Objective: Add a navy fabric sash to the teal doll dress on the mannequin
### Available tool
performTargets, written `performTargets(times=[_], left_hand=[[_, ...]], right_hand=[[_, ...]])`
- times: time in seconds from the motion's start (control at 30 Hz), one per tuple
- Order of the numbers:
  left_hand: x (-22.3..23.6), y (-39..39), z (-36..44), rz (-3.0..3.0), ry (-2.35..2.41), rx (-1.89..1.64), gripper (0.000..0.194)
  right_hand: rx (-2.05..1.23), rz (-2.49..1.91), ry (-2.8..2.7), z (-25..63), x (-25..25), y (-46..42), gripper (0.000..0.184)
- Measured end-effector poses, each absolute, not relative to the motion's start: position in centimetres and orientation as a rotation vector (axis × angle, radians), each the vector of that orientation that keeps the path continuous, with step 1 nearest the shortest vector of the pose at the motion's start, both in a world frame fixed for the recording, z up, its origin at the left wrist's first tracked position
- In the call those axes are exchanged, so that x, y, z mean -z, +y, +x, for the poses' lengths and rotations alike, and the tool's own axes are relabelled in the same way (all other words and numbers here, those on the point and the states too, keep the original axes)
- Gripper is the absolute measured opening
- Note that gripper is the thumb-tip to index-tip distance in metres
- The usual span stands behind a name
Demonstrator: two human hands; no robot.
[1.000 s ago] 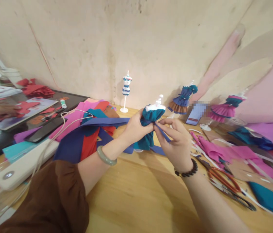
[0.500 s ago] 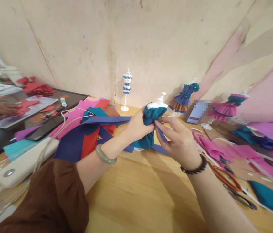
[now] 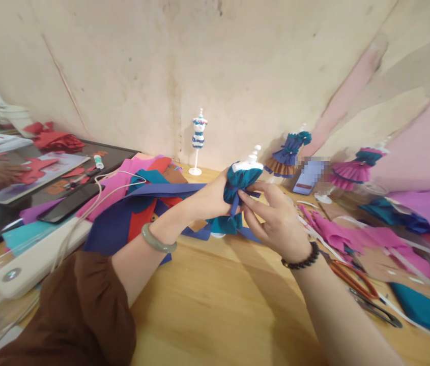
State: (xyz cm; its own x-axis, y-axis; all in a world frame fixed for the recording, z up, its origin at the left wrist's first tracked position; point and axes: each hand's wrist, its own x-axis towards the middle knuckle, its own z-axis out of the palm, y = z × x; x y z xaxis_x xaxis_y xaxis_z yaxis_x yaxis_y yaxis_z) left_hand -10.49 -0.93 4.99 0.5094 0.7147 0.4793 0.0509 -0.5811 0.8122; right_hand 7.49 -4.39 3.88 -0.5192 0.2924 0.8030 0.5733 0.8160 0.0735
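Just now, the end of the blue strip, held within the right hand a moment earlier, hung outside it at the mannequin's teal waist, so it seemed wrapped but perhaps unsecured. The right fingers pressed there, pinching or not I couldn't tell; the left hand's were hidden behind the mannequin, toward the counter's back edge.
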Motion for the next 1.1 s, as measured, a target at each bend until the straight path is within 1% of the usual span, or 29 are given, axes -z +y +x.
performTargets(times=[0.1,0.17,0.33,0.53,0.63,0.77,0.9,1.0,1.1], left_hand=[[-5.2,-0.4,-11.9,2.028,0.538,-0.932,0.09],[-5.4,-0.2,-12.6,2.023,0.492,-0.885,0.09],[-5.8,-0.2,-12.7,1.855,0.465,-0.938,0.068],[-5.7,-0.3,-12.1,1.907,0.741,-1.124,0.049],[-5.5,0.2,-12.5,1.933,0.748,-1.08,0.044],[-5.7,0.5,-12.8,1.989,0.669,-1.04,0.042],[-6.1,0.3,-12.5,1.941,0.699,-1.09,0.037],[-6.2,0.0,-12.2,1.881,0.775,-1.138,0.033],[-6.2,-0.2,-12.0,1.859,0.827,-1.175,0.033]], right_hand=[[0.475,-0.651,-2.16,7.7,-3.5,-4.1,0.037],[0.495,-0.663,-2.165,7.7,-3.2,-3.9,0.039],[0.533,-0.74,-2.161,7.5,-2.9,-3.8,0.041],[0.512,-0.816,-2.179,7.4,-2.7,-3.7,0.038],[0.337,-0.786,-2.143,7.3,-2.4,-3.5,0.04],[-0.048,-0.732,-2.034,7.1,-2.3,-3.6,0.04],[-0.356,-0.775,-1.891,7.0,-3.0,-3.8,0.03],[-0.451,-0.843,-1.693,7.1,-3.3,-3.7,0.019],[-0.478,-0.931,-1.555,7.1,-3.2,-3.5,0.018]])
